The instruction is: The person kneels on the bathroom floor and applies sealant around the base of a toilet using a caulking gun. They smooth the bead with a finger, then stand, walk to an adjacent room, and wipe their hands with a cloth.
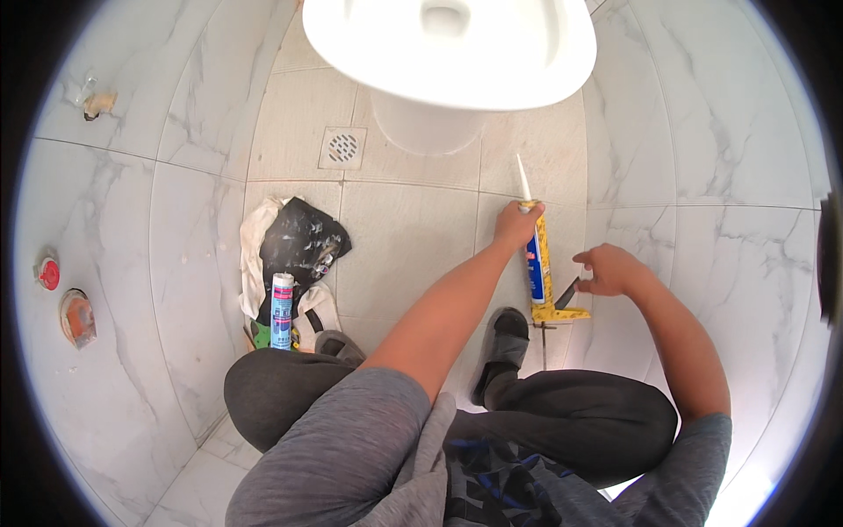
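My left hand (516, 225) is wrapped round the front end of a yellow caulking gun (546, 279), just behind its long white nozzle (524, 178). A blue-and-white sealant cartridge (534, 274) lies in the gun's frame. The nozzle points away from me, toward the floor by the toilet (575, 44). My right hand (608, 269) hovers beside the gun's rear end, close to its dark trigger (568, 293). Its thumb and fingers are apart, with nothing between them. At the rear, the gun's yellow handle (571, 314) sticks out to the right.
On the left, a second cartridge (281, 312) stands before a stained black bag (303, 241) and white cloth (256, 233). A square floor drain (342, 148) lies left of the toilet's base (424, 127). Marbled tile walls (720, 149) close in on both sides. My slippered foot (505, 347) is near the gun.
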`<act>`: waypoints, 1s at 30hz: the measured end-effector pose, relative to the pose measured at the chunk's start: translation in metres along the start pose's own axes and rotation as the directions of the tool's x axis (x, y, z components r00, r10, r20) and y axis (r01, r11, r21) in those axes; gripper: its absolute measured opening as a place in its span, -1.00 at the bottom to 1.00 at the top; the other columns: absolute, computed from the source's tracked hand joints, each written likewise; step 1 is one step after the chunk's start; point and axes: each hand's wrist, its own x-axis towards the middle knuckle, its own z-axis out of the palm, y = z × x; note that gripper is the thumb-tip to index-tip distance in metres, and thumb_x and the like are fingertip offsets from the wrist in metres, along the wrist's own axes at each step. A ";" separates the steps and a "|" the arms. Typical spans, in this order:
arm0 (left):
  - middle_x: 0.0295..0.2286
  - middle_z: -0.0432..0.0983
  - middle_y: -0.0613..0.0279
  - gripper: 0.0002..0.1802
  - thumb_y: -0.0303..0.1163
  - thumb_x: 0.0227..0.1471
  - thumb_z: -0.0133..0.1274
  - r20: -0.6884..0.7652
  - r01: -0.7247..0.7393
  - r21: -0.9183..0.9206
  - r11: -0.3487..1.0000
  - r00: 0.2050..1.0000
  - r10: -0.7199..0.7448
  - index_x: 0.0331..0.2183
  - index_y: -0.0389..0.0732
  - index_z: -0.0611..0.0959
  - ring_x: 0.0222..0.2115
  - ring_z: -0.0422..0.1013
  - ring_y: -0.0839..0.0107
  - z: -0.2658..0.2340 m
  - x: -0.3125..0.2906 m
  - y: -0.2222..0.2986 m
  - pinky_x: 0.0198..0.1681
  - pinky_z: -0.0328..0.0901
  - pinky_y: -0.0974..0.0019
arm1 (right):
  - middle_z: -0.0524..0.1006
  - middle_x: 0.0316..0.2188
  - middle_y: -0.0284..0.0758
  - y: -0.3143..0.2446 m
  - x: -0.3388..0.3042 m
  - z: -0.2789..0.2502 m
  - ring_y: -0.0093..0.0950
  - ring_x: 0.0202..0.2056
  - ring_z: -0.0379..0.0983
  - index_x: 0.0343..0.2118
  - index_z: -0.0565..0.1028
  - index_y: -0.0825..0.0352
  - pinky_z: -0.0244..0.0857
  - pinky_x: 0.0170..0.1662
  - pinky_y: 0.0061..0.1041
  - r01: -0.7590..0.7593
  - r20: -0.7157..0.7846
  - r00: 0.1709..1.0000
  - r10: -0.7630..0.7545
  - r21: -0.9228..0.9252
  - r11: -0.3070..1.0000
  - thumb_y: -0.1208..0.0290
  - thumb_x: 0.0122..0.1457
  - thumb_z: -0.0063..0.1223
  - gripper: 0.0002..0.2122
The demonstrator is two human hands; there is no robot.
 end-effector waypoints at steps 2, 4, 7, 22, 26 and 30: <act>-0.18 0.65 -0.19 -0.26 0.16 0.06 0.20 0.026 0.016 0.048 0.999 1.000 -0.017 -0.07 -0.39 0.66 -0.09 0.57 0.03 0.006 0.002 -0.004 0.01 0.41 0.06 | 0.66 -0.25 -0.09 -0.002 0.007 -0.014 -0.12 -0.09 0.58 0.08 0.57 0.28 0.45 0.01 -0.18 0.025 -0.110 0.994 -0.022 0.026 0.999 0.14 0.08 0.25 -0.50; -0.18 0.65 -0.18 -0.23 0.16 0.03 0.22 0.046 0.005 0.091 0.996 0.999 -0.009 -0.04 -0.41 0.64 -0.10 0.58 0.04 0.018 0.008 -0.010 0.00 0.42 0.08 | 0.65 -0.20 -0.10 -0.004 0.021 -0.025 -0.14 -0.08 0.58 0.03 0.60 0.27 0.46 0.01 -0.19 0.045 -0.223 0.974 -0.043 0.003 0.999 0.20 0.12 0.20 -0.58; -0.22 0.67 -0.15 -0.17 0.18 0.01 0.24 -0.047 -0.096 0.156 0.983 0.993 0.104 -0.02 -0.44 0.62 -0.15 0.60 0.05 0.036 0.015 -0.020 -0.05 0.45 0.11 | 0.64 -0.14 -0.10 -0.005 0.052 -0.039 -0.15 -0.05 0.57 -0.03 0.63 0.25 0.46 0.03 -0.19 -0.016 -0.379 0.925 0.010 -0.013 1.000 0.29 0.15 0.12 -0.66; -0.08 0.54 0.05 -0.39 -0.10 -0.17 0.39 0.413 -0.448 0.874 -0.187 0.888 -0.200 -0.06 -0.14 0.67 0.03 0.44 0.07 -0.367 -0.052 0.015 0.08 0.35 0.03 | 0.62 -0.34 -0.12 -0.195 0.258 0.049 -0.34 -0.30 0.59 0.41 -0.13 0.60 0.47 -0.21 -0.43 0.425 -0.569 0.755 0.325 0.803 0.419 0.17 0.12 0.32 0.01; 0.01 0.51 0.00 -0.33 -0.01 -0.09 0.34 0.297 -0.297 0.952 0.067 0.955 0.014 0.01 -0.18 0.64 0.08 0.39 0.04 -0.429 -0.086 0.002 0.14 0.29 0.02 | 0.62 -0.36 -0.09 -0.209 0.268 0.039 -0.26 -0.28 0.60 0.40 -0.13 0.63 0.48 -0.17 -0.41 0.443 -0.567 0.726 0.388 0.818 0.367 0.09 0.09 0.33 0.05; 0.09 0.46 -0.07 -0.22 0.15 0.03 0.19 0.282 -0.286 0.957 0.042 0.955 0.093 0.11 -0.23 0.58 0.10 0.37 -0.04 -0.439 -0.083 -0.029 0.20 0.23 -0.02 | 0.61 -0.39 -0.09 -0.209 0.273 0.032 -0.24 -0.29 0.61 0.39 -0.13 0.64 0.48 -0.17 -0.41 0.391 -0.498 0.763 0.412 0.863 0.319 0.05 0.06 0.33 0.08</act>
